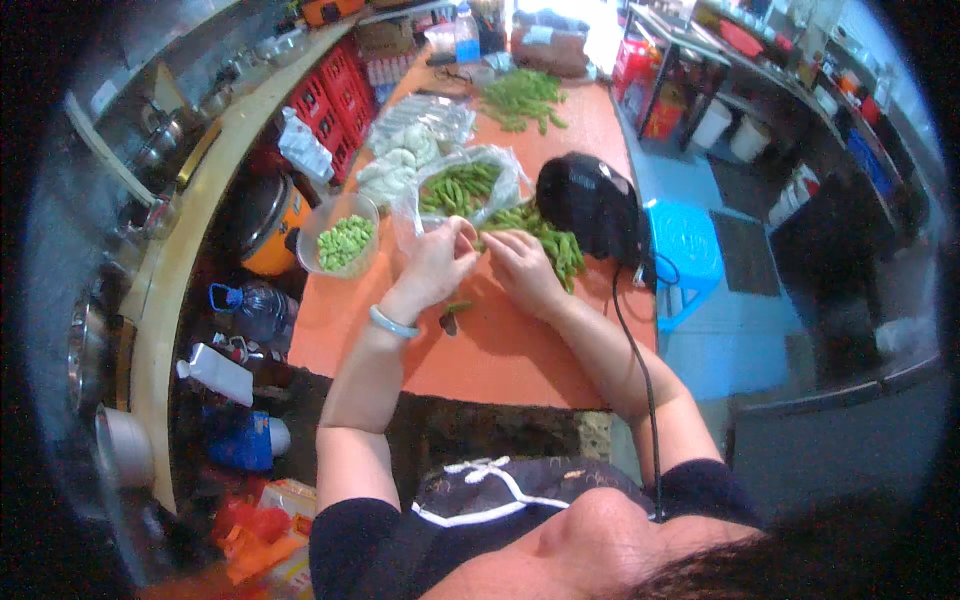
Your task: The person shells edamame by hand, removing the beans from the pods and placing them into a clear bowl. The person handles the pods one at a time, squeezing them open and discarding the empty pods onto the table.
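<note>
My left hand [439,262], with a pale bangle at its wrist, and my right hand [525,271] meet fingertip to fingertip above an orange tabletop [510,360]. Between them is a small green bean pod [480,245], mostly hidden by the fingers. Beyond my hands, a clear plastic bag [510,166] lies with its mouth spread around green pods [459,189]. More loose pods [562,251] are heaped beside my right hand. Left of my left hand stands a clear plastic bowl [309,251] of shelled green beans [345,242]. A stray pod [457,306] and a dark scrap [448,324] lie below my hands.
A black bag or cap-like item [585,199] sits on the right, and a black cable [634,337] runs past my right arm. Farther back are another green heap [523,97] and a bottle [466,37]. A blue stool [684,240] stands right; a shelf [161,315] runs along the left.
</note>
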